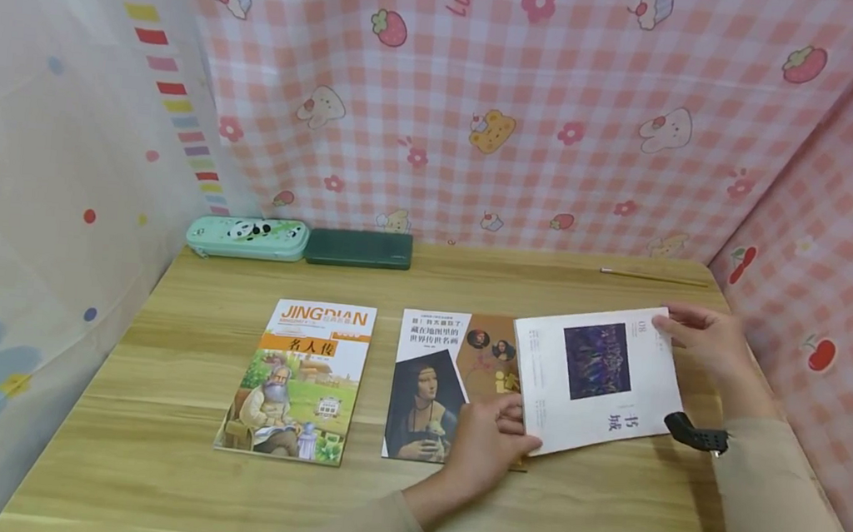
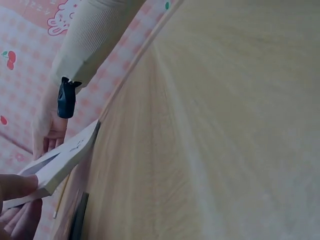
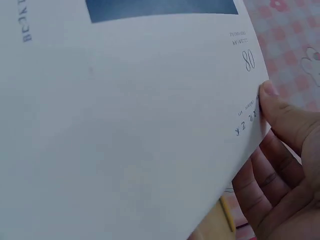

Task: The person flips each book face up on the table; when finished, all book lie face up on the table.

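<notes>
Both hands hold a white book (image 1: 554,368) with a dark picture on its cover, raised and turned sideways above the right part of the table. My left hand (image 1: 484,437) pinches its near left corner, thumb on top and fingers underneath, as the left wrist view also shows. At the far right corner my right hand (image 1: 706,338) grips the edge; in the right wrist view the thumb (image 3: 282,112) lies on the cover. Partly under the white book, a book with a painted portrait (image 1: 423,399) lies on the table. Left of that lies a JINGDIAN book (image 1: 300,381).
Along the table's back edge stand a mint panda pencil case (image 1: 248,238) and a dark green case (image 1: 359,249). A thin pencil (image 1: 654,277) lies at the back right. Checked pink cloth (image 1: 437,133) hangs behind the wooden table (image 1: 161,395).
</notes>
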{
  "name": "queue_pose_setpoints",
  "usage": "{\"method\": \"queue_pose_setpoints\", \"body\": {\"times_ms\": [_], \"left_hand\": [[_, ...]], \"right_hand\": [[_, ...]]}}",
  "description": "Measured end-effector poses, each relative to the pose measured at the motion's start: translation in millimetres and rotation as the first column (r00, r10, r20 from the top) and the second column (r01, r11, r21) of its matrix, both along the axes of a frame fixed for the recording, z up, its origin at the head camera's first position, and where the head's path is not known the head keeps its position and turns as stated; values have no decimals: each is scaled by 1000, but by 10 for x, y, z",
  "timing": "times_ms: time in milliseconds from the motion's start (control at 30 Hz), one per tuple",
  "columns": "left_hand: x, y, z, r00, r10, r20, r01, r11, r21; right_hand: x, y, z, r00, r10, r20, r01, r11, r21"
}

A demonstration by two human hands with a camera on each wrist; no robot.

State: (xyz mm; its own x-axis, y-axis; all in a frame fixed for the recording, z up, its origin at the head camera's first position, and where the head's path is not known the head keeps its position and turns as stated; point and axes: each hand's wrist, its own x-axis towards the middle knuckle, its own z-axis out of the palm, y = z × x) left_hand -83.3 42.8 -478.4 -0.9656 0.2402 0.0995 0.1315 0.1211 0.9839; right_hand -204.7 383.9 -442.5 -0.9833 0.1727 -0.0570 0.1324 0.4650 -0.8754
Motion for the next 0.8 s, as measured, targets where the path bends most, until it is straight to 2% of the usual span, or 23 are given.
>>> {"method": "queue_pose_setpoints", "body": {"times_ms": [100,167,300,400,500,600,667,800], "left_hand": [[-23,-5,-32,999,28,39,-27,999,-21],[-37,-19,-42,998,34,43,-31,998,-63],[-50,-48,-57,998,9,62,1,988,-157],[-59,-64,-71,996,-38,77,56,969,-240],[-73,-80,-68,993,-90,75,110,939,-326],[-96,-94,-39,987,-130,97,157,915,-371],[-118,-107,-8,985,-141,99,169,900,-401],[-190,-152,32,987,-160,16,150,880,-452]], "right_hand": [[-42,-43,-108,999,36,1,-36,999,37],[-59,-66,-170,998,55,20,-57,996,67],[-71,-104,-259,995,77,68,-84,991,108],[-80,-130,-297,990,79,116,-92,989,117],[-95,-151,-327,982,87,169,-106,989,107],[-98,-165,-337,976,89,198,-114,986,122],[-89,-164,-334,979,77,188,-102,986,131],[-52,-138,-309,983,46,178,-63,994,88]]}}
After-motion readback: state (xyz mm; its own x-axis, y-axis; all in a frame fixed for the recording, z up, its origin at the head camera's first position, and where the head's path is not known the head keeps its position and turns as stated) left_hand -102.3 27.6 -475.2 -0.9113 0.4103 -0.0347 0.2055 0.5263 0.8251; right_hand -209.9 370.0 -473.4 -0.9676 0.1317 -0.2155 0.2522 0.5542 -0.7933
